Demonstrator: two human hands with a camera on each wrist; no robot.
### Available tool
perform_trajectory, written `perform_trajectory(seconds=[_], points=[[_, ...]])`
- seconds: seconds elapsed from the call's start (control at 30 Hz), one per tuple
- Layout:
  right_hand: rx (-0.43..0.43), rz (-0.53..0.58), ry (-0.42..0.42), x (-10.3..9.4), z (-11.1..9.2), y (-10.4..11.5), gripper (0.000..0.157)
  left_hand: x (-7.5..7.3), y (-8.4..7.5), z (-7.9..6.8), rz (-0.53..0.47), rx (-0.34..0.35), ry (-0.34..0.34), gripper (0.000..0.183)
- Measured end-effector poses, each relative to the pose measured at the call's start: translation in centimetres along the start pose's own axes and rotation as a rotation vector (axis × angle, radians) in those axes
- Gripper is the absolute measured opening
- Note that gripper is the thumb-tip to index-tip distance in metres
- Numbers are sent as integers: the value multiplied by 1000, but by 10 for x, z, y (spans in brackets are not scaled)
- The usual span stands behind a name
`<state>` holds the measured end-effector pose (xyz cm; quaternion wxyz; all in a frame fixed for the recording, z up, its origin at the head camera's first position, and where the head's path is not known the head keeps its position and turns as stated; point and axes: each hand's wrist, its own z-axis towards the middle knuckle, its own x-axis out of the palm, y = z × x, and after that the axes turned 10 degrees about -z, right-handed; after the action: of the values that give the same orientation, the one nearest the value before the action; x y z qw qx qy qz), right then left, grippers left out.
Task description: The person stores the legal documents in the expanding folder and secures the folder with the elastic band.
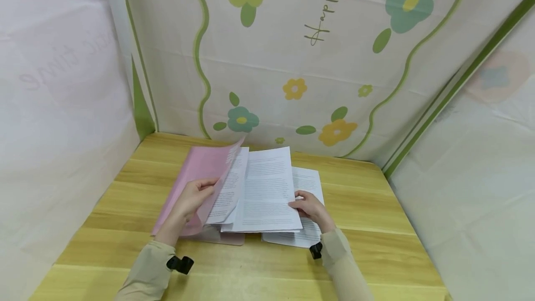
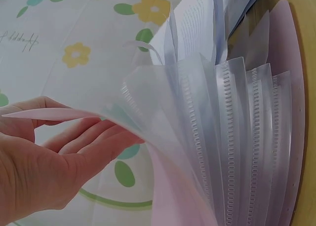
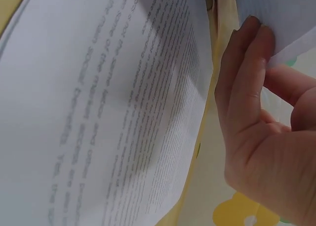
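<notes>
A pink display folder (image 1: 205, 164) lies partly open on the table, its clear plastic sleeves (image 2: 229, 137) fanned out in the left wrist view. My left hand (image 1: 194, 199) pinches the raised front cover between thumb and fingers. Printed sheets (image 1: 267, 189) reach out from the folder to the right. At their right edge, my right hand (image 1: 310, 207) pinches them, fingers on one face and thumb on the other. Another printed sheet (image 1: 311, 182) lies flat on the table below that hand; its left part is hidden under the held sheets.
The wooden table (image 1: 259, 273) meets a white cloth backdrop (image 1: 267, 50) with printed flowers at the back. Cloth walls stand at both sides. A black strap mount (image 1: 180, 264) sits at the left wrist, another mount (image 1: 316, 250) at the right.
</notes>
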<state>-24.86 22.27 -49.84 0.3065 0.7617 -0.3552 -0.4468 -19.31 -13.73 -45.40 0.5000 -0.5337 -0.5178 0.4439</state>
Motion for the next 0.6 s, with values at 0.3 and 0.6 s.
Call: perform_trajectory(seconds=[0.3,0.6], points=[[1,38,1,8,3,10,21,1,-2,-1,-13,-8,13,44],[6,16,-6,15,5,19,22,0,0,-2,-26,-4,19,44]])
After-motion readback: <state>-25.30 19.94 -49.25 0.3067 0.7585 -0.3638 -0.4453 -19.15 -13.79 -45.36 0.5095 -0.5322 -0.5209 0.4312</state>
